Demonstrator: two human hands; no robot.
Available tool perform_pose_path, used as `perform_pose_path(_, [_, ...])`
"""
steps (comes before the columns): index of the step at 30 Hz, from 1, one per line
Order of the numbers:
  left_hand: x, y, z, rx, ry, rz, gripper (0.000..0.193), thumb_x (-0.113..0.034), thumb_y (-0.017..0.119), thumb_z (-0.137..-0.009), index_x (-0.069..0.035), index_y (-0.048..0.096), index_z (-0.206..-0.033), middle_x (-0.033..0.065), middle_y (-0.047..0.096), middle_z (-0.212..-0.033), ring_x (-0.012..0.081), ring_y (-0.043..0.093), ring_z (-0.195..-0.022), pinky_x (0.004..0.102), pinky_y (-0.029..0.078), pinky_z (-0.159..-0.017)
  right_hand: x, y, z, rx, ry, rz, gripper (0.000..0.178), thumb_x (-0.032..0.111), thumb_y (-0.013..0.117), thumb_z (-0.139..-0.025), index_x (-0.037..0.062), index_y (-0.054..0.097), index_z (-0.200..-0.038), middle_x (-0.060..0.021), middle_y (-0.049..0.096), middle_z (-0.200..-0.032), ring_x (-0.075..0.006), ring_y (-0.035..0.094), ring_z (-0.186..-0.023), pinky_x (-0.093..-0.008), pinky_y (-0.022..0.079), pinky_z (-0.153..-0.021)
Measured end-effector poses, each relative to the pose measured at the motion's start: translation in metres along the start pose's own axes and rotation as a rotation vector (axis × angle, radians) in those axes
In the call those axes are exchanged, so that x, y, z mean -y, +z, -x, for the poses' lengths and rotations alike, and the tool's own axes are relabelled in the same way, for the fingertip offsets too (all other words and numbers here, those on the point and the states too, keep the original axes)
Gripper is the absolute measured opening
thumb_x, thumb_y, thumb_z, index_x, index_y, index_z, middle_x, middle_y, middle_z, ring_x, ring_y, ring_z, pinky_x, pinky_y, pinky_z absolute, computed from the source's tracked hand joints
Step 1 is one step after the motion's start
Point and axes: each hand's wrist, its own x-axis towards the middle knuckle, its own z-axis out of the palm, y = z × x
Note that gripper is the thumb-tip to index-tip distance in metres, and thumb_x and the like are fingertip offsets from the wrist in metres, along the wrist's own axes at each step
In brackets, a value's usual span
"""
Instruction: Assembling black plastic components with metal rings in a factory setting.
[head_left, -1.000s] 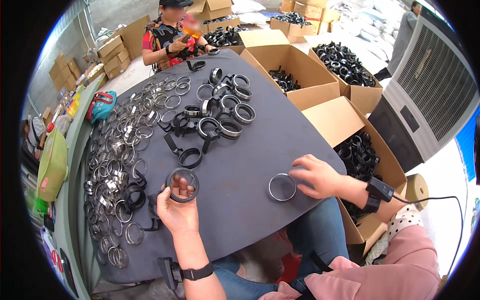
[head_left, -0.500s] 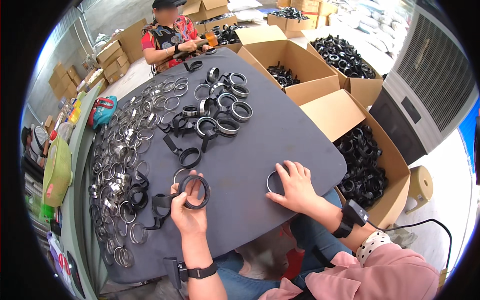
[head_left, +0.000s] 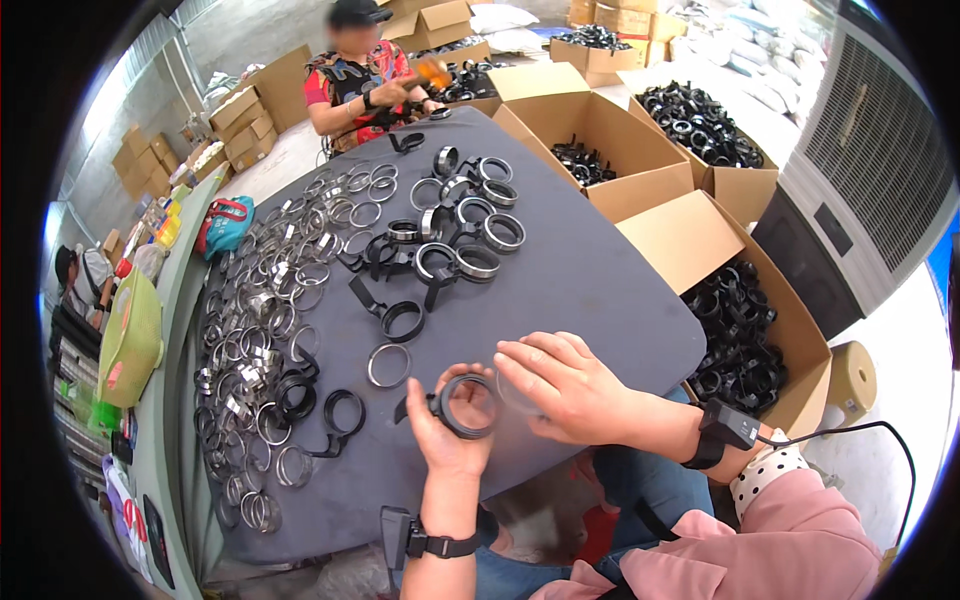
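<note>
With lightly curled fingers and thumb of the left hand (head_left: 455, 458), gripping 1 black ring (head_left: 449, 424) above the table (head_left: 590, 300). Just right of that black ring, holding the right hand (head_left: 575, 392) half open, fingers straight, thumb apart, seemingly spanning 1 blurred thin ring (head_left: 510, 398); cannot tell how firmly. Apart from each other, so apparently not yet joined. Now, far left of the black ring, to be counted as left over: a dense spread of bare metal rings (head_left: 262, 303). Nearer on its left, 1 tabbed black piece (head_left: 331, 436) with no bright lining visible. Beyond it, slightly left, 1 loose metal ring (head_left: 369, 366). Farther beyond, a cluster of black pieces (head_left: 437, 222), many lined with bright metal, probably done as far as pairing goes. Well right of it, an open carton (head_left: 812, 362) heaped with black parts, perhaps also finished; too small to tell whether lined.
</note>
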Motion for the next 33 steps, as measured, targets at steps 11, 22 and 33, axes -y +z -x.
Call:
perform_pose_path(11, [0.007, 0.015, 0.009, 0.139, 0.024, -0.046, 0.048, -0.036, 0.035, -0.091, -0.002, 0.054, -0.120, 0.0175, 0.058, -0.122, 0.0316, 0.054, -0.115, 0.0445, 0.043, -0.101, 0.021, 0.045, -0.007, -0.031, -0.038, -0.438, 0.073, 0.017, 0.062, -0.065, -0.0081, 0.043, -0.131, -0.0252, 0.044, -0.130, -0.0423, 0.043, -0.120, -0.0502, 0.036, -0.103])
perform_pose_path(22, [0.006, 0.014, 0.009, 0.145, 0.001, -0.043, 0.072, -0.063, 0.028, -0.094, -0.004, 0.049, -0.128, 0.0155, 0.053, -0.128, 0.0285, 0.050, -0.121, 0.0431, 0.039, -0.105, 0.014, 0.066, -0.004, -0.106, 0.051, -0.563, 0.065, 0.025, 0.063, -0.077, -0.0066, 0.043, -0.130, -0.0232, 0.046, -0.129, -0.0417, 0.044, -0.118, -0.0489, 0.034, -0.103])
perform_pose_path(33, [0.006, 0.014, 0.007, 0.135, -0.090, -0.024, 0.080, -0.071, 0.024, -0.091, -0.006, 0.048, -0.131, 0.0112, 0.054, -0.127, 0.0254, 0.051, -0.118, 0.0414, 0.040, -0.101, 0.010, 0.053, 0.002, -0.166, 0.202, -0.831, 0.058, 0.022, 0.050, -0.088, -0.0080, 0.037, -0.136, -0.0249, 0.042, -0.133, -0.0394, 0.044, -0.120, -0.0438, 0.035, -0.102])
